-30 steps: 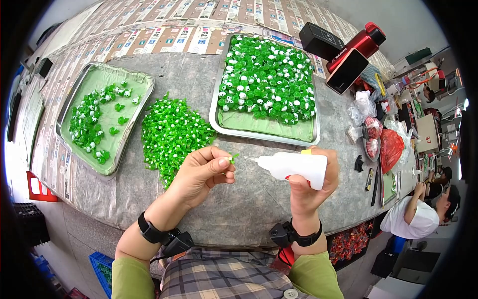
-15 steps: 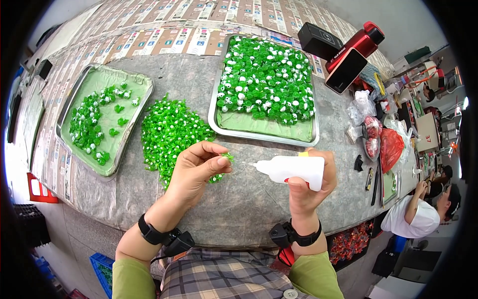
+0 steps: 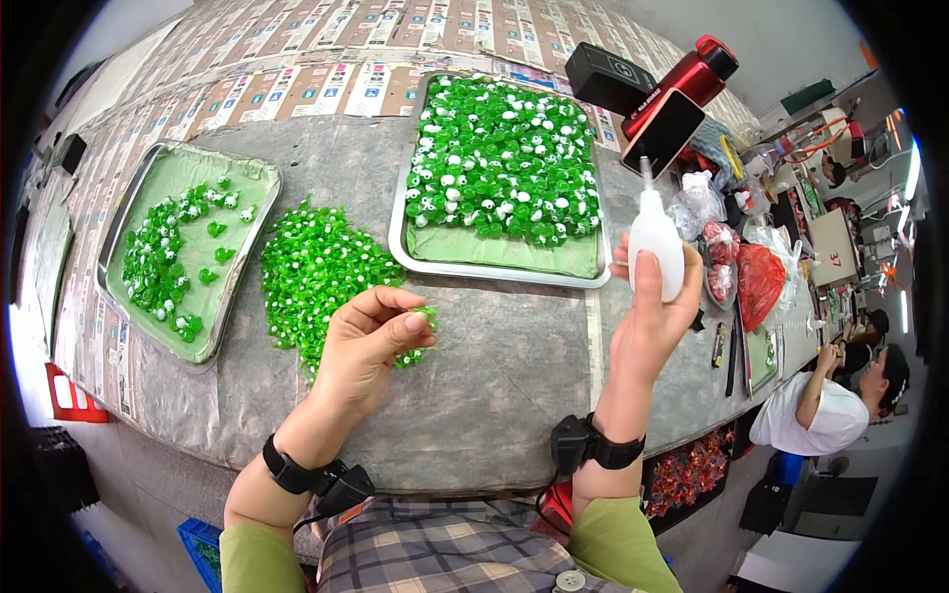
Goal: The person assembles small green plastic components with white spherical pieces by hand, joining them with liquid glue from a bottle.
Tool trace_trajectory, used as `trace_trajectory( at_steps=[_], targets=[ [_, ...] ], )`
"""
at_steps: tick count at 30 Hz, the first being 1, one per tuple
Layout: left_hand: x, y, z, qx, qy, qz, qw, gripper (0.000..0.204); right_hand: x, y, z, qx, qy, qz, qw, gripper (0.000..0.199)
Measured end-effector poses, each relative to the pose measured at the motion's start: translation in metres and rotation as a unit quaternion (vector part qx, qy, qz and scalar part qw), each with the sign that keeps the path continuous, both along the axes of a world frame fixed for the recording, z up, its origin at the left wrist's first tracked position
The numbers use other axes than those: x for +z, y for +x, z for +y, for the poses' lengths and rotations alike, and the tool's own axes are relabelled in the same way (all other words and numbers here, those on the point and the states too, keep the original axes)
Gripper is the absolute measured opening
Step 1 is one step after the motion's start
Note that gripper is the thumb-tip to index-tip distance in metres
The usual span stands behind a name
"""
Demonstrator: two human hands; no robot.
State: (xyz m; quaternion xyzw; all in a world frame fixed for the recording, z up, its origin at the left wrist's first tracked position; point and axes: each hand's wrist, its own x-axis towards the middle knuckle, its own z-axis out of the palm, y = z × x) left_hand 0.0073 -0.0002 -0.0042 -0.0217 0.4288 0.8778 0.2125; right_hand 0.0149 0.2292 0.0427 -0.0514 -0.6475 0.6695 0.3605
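Observation:
Between the thumb and fingers of my left hand [image 3: 371, 341] is a small green plastic piece [image 3: 427, 313], mostly hidden by the fingertips. My right hand [image 3: 652, 316] grips a white squeeze bottle [image 3: 656, 242], its narrow nozzle pointing up. Just beyond my left hand lies a heap of small green pieces [image 3: 321, 272] with white dots. Behind it to the right, a metal tray [image 3: 504, 269] with a green lining holds many green and white eye-like pieces [image 3: 504, 158]. Another lined tray [image 3: 222, 287] at the left carries a smaller group of such pieces [image 3: 158, 257].
At the back right stand a black box [image 3: 610, 77], a red bottle [image 3: 692, 74] and a phone [image 3: 664, 131]. Plastic bags, one of them red [image 3: 759, 287], lie along the right side. A co-worker in a white shirt [image 3: 806, 415] sits farther right.
My right hand has moved up and to the right, away from the left hand. The bottle has turned from lying sideways to nozzle up. My left hand keeps its pinch.

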Motion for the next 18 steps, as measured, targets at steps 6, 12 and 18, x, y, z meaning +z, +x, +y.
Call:
trace_trajectory(
  at_steps=[6,12,18],
  targets=[
    [0.003,0.001,0.002,0.020,-0.012,-0.019,1.000,0.011,-0.059,-0.011,0.102,-0.116,0.088,-0.114,0.983,0.034],
    [0.003,0.000,0.001,0.016,-0.006,-0.019,1.000,0.011,-0.084,0.000,0.137,-0.159,0.067,-0.175,0.969,0.037],
    [0.002,-0.001,0.002,0.011,-0.008,-0.022,1.000,0.010,-0.029,-0.005,0.087,-0.351,0.365,-0.116,0.855,0.028]
  ],
)
